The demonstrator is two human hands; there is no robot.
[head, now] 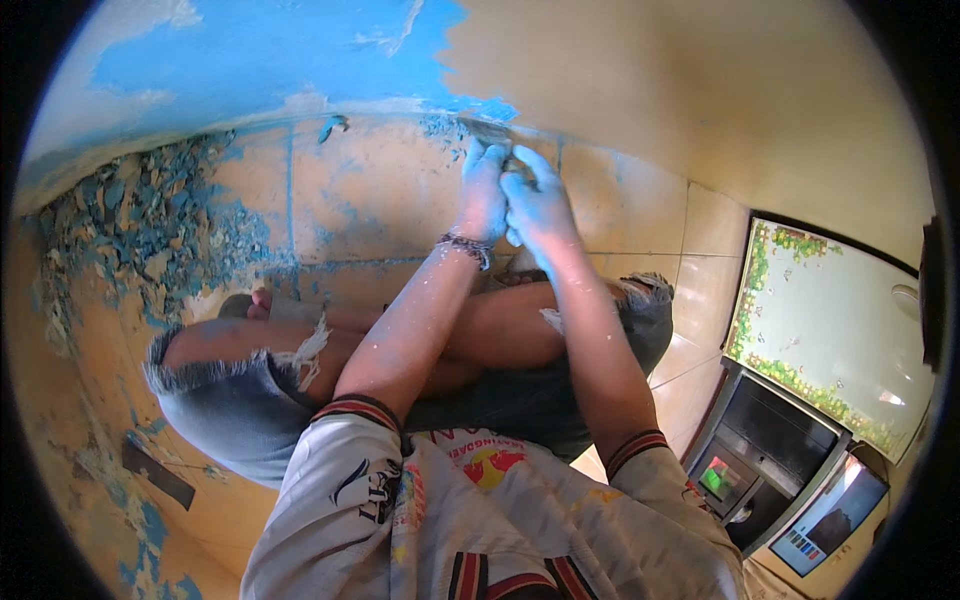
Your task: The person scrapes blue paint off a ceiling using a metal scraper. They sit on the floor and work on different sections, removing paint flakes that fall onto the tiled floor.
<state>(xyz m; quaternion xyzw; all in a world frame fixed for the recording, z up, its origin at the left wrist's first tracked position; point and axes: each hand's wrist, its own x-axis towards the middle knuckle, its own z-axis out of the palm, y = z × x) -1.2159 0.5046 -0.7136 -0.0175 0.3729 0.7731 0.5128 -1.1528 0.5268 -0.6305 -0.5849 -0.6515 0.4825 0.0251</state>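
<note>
Both hands are together in front of me, low against the wall, coated in pale blue dust. My left hand (484,191) and my right hand (541,201) close around a scraper (486,131), its handle hidden by the fingers. The wide metal blade rests where the wall meets the tiled floor. Above it, blue paint (300,56) covers the wall's left part with a ragged edge; bare tan wall (585,67) shows to the right. Fine blue flakes (442,133) lie just left of the blade.
Blue paint chips (142,217) heap along the wall at left, with one curled flake (331,129) apart. A flat dark strip (157,474) lies at lower left. My crossed legs (495,322) are below my arms. At right stand a leaf-decorated white panel (832,330), a dark cabinet (780,412) and a lit screen (829,517).
</note>
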